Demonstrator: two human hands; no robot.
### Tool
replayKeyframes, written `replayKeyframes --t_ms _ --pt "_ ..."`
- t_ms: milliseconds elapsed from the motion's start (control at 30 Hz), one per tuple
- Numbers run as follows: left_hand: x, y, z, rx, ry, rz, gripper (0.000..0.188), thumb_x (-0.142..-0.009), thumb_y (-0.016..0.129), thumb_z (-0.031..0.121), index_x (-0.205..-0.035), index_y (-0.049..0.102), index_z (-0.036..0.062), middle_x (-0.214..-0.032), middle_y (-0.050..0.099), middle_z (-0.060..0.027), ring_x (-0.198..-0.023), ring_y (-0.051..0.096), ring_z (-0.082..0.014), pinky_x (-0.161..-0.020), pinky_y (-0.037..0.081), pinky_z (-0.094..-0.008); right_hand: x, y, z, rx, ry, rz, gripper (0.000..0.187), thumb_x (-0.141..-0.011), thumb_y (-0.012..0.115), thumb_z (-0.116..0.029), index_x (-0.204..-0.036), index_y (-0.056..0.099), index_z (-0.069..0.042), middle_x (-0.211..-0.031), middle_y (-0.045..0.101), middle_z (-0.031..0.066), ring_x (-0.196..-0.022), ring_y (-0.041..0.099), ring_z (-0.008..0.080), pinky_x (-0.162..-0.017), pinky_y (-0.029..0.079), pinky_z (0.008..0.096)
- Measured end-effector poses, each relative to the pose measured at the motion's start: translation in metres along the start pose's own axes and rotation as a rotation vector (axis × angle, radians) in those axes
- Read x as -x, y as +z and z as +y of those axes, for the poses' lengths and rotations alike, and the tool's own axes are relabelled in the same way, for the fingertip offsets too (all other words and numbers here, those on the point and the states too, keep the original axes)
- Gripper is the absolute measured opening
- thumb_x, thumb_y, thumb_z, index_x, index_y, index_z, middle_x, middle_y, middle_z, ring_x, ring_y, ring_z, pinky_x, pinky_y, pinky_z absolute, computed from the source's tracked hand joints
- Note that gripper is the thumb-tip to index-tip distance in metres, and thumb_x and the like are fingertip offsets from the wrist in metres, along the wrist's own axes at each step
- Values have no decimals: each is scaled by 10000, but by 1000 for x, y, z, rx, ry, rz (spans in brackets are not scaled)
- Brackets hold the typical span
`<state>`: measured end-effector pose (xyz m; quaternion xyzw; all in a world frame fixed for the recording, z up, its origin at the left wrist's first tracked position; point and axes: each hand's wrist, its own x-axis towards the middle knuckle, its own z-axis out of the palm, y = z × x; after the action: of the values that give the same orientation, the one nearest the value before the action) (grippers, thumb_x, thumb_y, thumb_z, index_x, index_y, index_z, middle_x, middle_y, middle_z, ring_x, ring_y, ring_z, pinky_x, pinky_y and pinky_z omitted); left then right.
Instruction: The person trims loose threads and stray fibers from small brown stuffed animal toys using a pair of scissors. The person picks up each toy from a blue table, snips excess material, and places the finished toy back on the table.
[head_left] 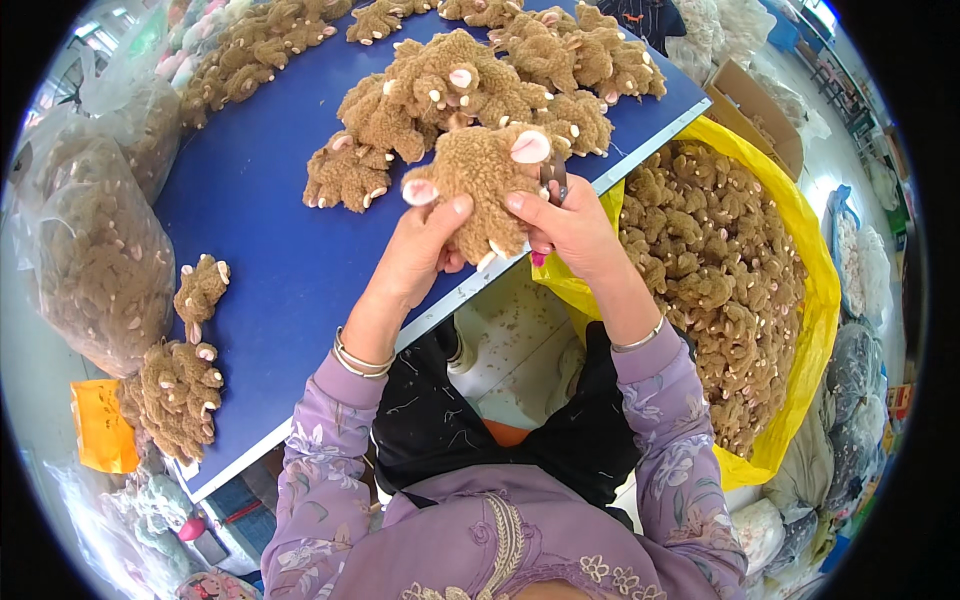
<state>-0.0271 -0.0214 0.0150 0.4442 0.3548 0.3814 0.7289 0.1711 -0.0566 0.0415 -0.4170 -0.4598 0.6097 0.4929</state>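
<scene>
Between my hands, over the table's front edge, is a limp brown plush toy (pixel 478 180) with pink-lined ears and small whitish tips at its lower end. My left hand (pixel 420 240) pinches its lower left side, thumb on top. The other side is gripped by my right hand (pixel 578 228), thumb pressing on the fur. Dark metal blades (pixel 552 178), apparently of thread snips, stick up from that same hand, and a bit of pink shows below its fingers. Just beyond lies a heap of similar brown plush toys (pixel 440 85) on the blue table (pixel 270 270).
At my right stands a yellow bag (pixel 822 290) full of brown plush pieces, near a cardboard box (pixel 760 110). Clear plastic bags (pixel 95 240) of plush line the table's left side. More plush toys (pixel 175 395) lie at its left corner, above an orange sheet (pixel 104 425).
</scene>
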Motion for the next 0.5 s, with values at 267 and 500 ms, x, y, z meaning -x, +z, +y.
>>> replayKeyframes --t_ms 267,500 --pt "-8 -11 -3 186 48 42 159 -934 484 210 -920 529 57 -725 551 -35 -497 374 -83 -465 285 -240 -10 10 16 160 -285 372 174 -891 667 -197 -854 589 -46 -665 553 -28 -589 478 30 -525 385 199" --pt "-6 -6 2 320 60 132 199 -913 447 194 -742 418 97 -704 555 -89 -536 413 -128 -479 300 -259 -5 21 25 330 -342 336 129 -862 668 -108 -867 573 -21 -657 543 -40 -577 440 17 -521 377 204"
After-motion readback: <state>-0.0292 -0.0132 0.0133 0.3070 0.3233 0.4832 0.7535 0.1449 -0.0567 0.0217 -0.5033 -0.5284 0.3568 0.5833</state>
